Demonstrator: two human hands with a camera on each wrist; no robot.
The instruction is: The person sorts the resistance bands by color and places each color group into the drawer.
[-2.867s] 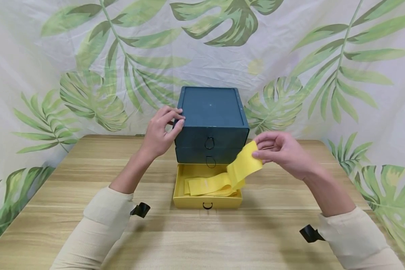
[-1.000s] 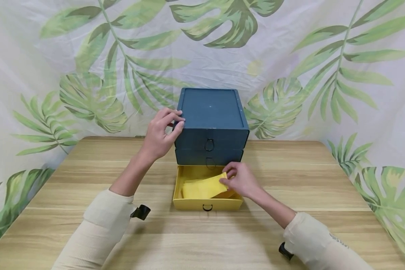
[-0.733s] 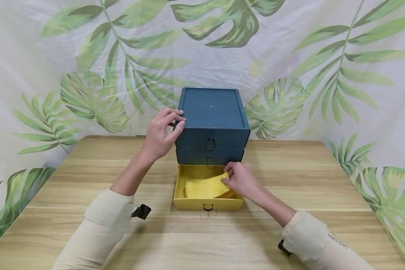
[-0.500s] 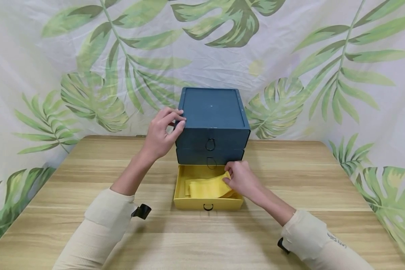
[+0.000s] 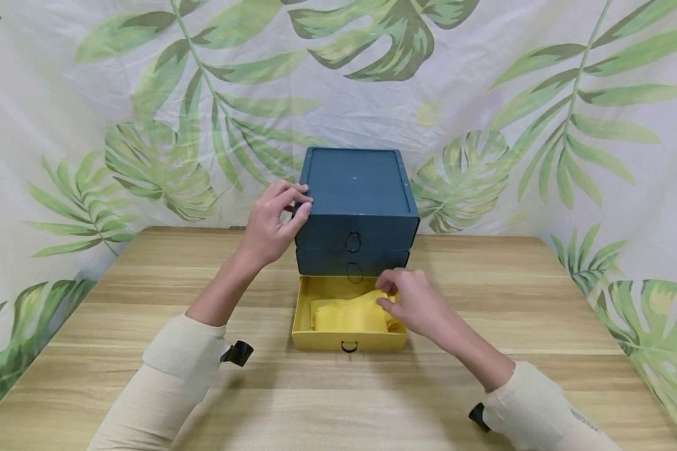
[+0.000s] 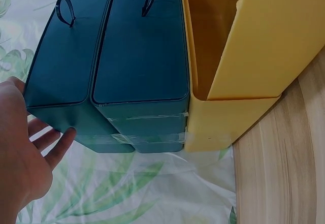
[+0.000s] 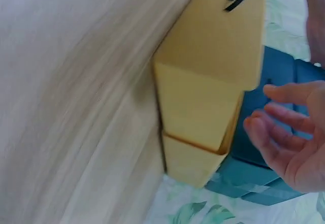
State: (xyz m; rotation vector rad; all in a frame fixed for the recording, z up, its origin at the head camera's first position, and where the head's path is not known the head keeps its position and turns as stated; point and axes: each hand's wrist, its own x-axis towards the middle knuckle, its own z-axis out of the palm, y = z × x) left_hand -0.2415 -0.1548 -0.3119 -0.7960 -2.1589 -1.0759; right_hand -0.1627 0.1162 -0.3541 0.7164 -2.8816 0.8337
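Note:
A soft, flat yellow strip (image 5: 352, 315) lies folded in the pulled-out yellow drawer (image 5: 346, 341). Just above its right end is my right hand (image 5: 423, 307), thumb and forefinger apart with nothing between them. In the right wrist view, that hand (image 7: 299, 132) shows loosely bent, separated fingers; the strip is hidden there. My left hand (image 5: 271, 222) rests at the left edge of the top blue drawer box (image 5: 355, 181). From the left wrist view, my left fingers (image 6: 62, 145) touch the side of this box without wrapping around it.
A second blue drawer unit (image 5: 321, 260) sits between the top blue box and the yellow one. Black loop pulls (image 5: 352, 242) mark the fronts. Wooden table (image 5: 203, 401) spreads around the stack, and a leaf-print cloth (image 5: 361, 113) hangs behind it.
My right hand brought the strip's raised end down from the right into the drawer, then let go of it; its thumb and finger have parted. The left hand stays in place.

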